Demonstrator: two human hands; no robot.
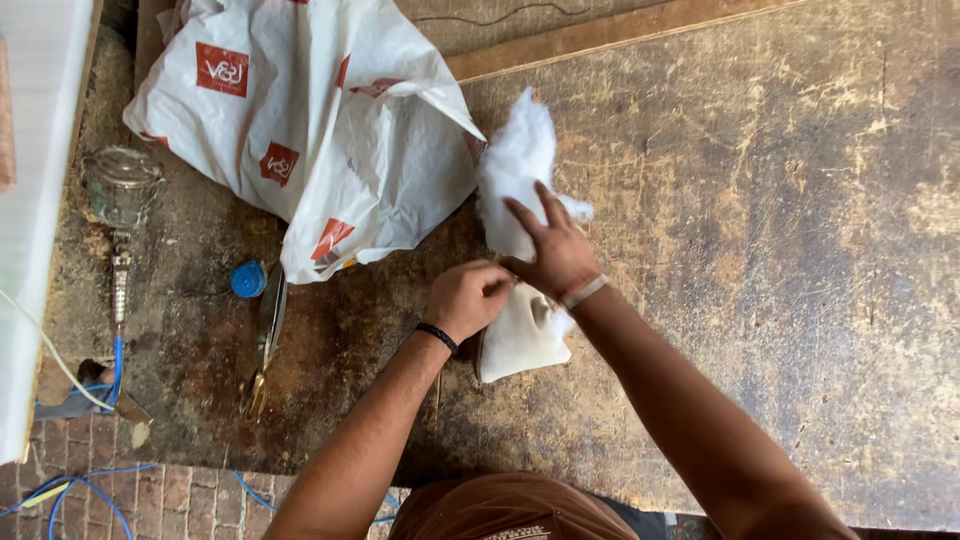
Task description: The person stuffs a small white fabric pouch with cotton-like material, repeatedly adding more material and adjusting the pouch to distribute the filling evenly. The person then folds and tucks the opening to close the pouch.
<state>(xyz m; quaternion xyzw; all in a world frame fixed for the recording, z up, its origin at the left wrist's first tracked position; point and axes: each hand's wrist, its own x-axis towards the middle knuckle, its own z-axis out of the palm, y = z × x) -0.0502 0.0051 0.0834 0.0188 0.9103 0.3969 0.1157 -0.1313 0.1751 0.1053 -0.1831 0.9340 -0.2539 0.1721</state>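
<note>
- The left hand (468, 298) sits near the middle of the frame. It is curled shut into a loose fist at the top edge of a small cream cloth pouch (522, 340). A black band goes around its wrist.
- The right hand (553, 250) is just to the right of the left hand and a little higher. Its fingers are spread out flat, and they press on a fluffy white clump of stuffing (513, 170). A pale band goes around this wrist.
- The white stuffing reaches from under the right hand up toward the top middle of the frame. Its low end meets the top of the cream pouch.
- The cream pouch lies just below both hands, flat on the scratched brown wooden table (760, 260).
- A big crumpled white plastic bag with red squares (300, 120) lies in the upper left, just beside the stuffing.
- A small round blue cap (248, 279) sits left of the middle, below the bag.
- A pair of long metal scissors (266, 335) lies just beside the cap, pointing down the frame.
</note>
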